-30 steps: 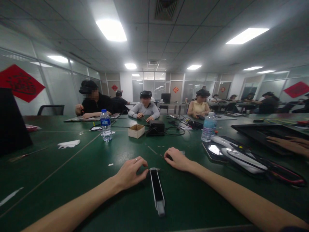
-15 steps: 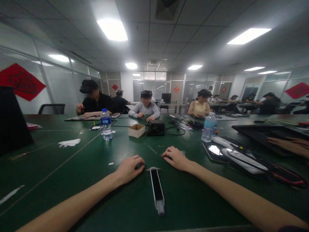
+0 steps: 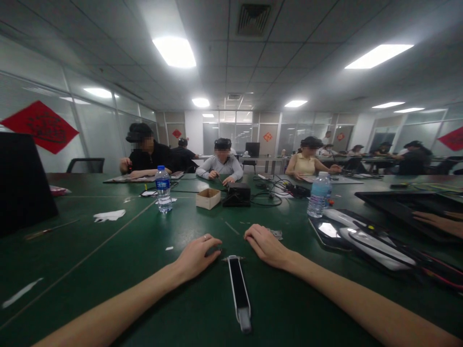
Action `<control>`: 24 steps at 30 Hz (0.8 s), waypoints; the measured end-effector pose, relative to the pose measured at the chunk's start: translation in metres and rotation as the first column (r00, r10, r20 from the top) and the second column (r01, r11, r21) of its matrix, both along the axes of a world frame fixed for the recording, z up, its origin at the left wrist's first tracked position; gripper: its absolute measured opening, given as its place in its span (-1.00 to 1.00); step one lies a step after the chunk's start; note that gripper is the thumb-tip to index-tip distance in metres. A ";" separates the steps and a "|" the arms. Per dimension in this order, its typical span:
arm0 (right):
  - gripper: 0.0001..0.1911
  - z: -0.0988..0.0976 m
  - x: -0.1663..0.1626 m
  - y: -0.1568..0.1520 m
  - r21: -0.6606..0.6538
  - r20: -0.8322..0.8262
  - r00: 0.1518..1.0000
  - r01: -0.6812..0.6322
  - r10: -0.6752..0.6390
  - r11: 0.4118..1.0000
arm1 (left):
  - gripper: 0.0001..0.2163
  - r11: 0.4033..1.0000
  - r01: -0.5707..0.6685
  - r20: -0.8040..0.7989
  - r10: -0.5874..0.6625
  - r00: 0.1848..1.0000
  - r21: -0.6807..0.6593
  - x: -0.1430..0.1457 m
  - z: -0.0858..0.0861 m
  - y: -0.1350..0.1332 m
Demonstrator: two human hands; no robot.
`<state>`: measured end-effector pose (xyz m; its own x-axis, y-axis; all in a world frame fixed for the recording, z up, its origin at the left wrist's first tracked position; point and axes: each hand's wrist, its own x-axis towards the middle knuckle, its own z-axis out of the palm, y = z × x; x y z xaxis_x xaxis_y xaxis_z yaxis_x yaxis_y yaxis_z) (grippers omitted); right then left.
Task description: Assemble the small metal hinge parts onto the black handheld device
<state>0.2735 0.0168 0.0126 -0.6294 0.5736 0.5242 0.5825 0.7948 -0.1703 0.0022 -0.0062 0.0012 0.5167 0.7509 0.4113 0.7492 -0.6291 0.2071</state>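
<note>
My left hand (image 3: 200,255) rests on the green table, its thumb and fingers apart. A small dark spot shows at its fingertips, too small to make out. Opposite it, my right hand (image 3: 266,246) lies palm down with loosely bent fingers and nothing visible in them. Between and in front of the hands is a long narrow device (image 3: 238,284) with a black strip, a white frame and a grey near end; thin pieces stick out sideways at its far end. Neither hand touches it. A crumpled clear wrapper (image 3: 277,234) lies just beyond my right hand.
Ahead stand an open cardboard box (image 3: 208,198), a black box-shaped device (image 3: 236,194) with cables, and two water bottles (image 3: 164,190) (image 3: 318,195). White-and-black casings (image 3: 376,246) lie at right, near another person's hands (image 3: 434,222). Several people sit across the table.
The view has shifted slightly left and up. My left thumb and fingers have opened wider. My right hand's fingers have shifted a little. The long device lies in the same place.
</note>
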 end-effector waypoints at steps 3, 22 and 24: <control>-0.81 0.003 -0.007 -0.014 0.078 -0.110 0.986 -0.116 0.124 0.990 | -0.80 0.992 0.013 0.062 -0.021 0.998 0.129 0.004 0.005 -0.007; -0.78 0.000 -0.037 -0.062 -0.293 -0.391 0.912 -0.248 0.121 0.923 | -0.90 0.823 0.316 0.093 -0.403 0.910 0.473 0.022 0.015 -0.036; -0.79 -0.001 -0.038 -0.062 -0.289 -0.386 0.914 -0.248 0.125 0.925 | -0.88 0.825 0.320 0.069 -0.395 0.916 0.465 0.022 0.015 -0.037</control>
<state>0.2355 -0.0449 0.0113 -0.5493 0.6407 0.5365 0.2806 0.7461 -0.6038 0.0243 -0.0431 0.0158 0.6148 0.2493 0.7482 0.4350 -0.8986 -0.0580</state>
